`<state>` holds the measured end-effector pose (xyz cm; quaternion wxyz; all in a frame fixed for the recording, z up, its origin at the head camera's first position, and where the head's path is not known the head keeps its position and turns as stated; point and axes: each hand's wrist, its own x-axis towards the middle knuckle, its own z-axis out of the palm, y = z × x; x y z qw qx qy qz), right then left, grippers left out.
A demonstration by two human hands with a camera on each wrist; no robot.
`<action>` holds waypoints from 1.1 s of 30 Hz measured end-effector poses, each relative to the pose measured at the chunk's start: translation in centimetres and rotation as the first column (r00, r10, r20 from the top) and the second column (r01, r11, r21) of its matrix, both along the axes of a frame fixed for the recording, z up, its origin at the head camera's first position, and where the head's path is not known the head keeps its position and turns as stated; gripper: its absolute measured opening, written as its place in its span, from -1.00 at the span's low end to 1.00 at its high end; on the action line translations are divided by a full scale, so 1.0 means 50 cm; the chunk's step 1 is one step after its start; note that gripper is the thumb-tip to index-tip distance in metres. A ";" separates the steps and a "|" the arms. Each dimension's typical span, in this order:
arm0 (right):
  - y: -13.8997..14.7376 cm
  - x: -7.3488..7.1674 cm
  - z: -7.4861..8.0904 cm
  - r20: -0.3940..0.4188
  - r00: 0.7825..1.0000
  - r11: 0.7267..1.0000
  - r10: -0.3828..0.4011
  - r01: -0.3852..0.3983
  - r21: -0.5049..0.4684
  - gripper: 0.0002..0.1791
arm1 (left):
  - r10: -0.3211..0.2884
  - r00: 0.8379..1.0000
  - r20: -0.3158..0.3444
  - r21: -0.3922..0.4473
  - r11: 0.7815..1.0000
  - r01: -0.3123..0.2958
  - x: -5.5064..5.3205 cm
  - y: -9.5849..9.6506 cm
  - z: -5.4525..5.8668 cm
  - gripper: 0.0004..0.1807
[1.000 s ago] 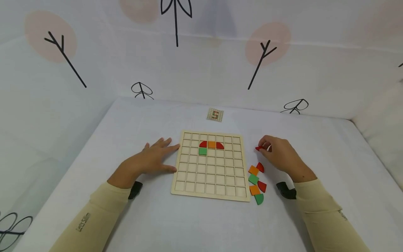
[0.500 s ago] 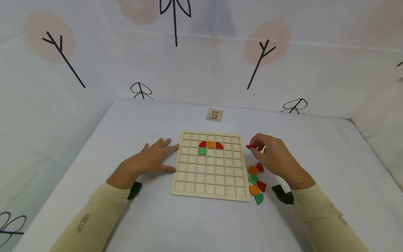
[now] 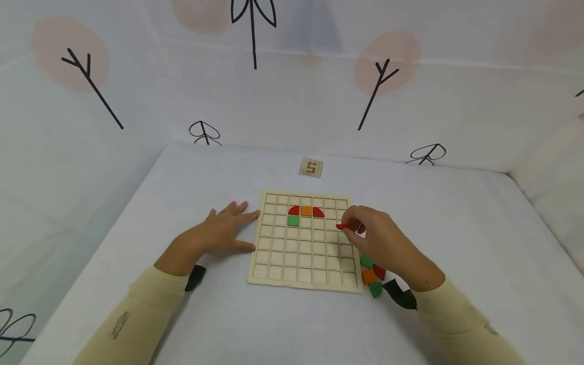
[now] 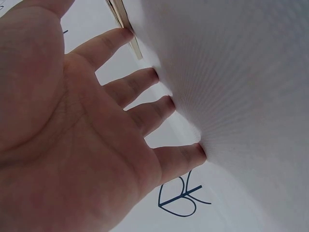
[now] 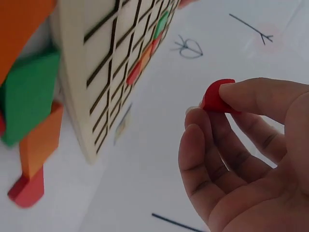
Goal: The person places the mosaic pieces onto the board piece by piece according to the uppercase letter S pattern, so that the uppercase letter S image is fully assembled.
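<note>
My right hand pinches a red quarter-circle tile between thumb and fingers, above the right part of a wooden grid board. Spread and flat, my left hand rests on the white cloth with its fingertips at the board's left edge; in the left wrist view the fingers are straight. On the board, an orange square tile lies between two red quarter-circle tiles, the left one and the right one. Below the left red one sits a green square tile.
Right of the board lie loose tiles, among them a green square, a red quarter circle, an orange square and a green quarter circle. A small pattern card lies behind the board. Printed cloth walls surround the table.
My right hand has carried the red quarter-circle tile leftward from beside the board to above its right columns. My left hand stays in place.
</note>
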<state>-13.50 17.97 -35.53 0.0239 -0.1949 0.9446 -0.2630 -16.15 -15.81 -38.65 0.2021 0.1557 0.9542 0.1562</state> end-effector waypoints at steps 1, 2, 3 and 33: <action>-0.006 0.000 -0.001 0.006 1.000 1.000 0.011 -0.011 0.000 -0.85 | 0.001 1.000 0.002 -0.001 1.000 -0.001 0.000 0.000 -0.001 -0.03; -0.013 0.000 -0.001 0.014 1.000 1.000 0.024 -0.023 -0.009 -0.86 | 0.001 1.000 0.003 -0.002 1.000 -0.001 0.000 0.001 -0.001 -0.03; -0.019 -0.001 -0.001 0.017 0.999 0.999 0.036 -0.036 -0.019 -0.86 | 0.001 1.000 0.004 -0.004 1.000 -0.001 0.001 0.001 -0.001 -0.03; -0.133 -0.076 -0.051 0.050 0.994 0.941 0.100 -0.078 -0.329 -0.90 | -0.004 1.000 -0.001 -0.009 1.000 0.004 -0.005 -0.005 -0.012 -0.03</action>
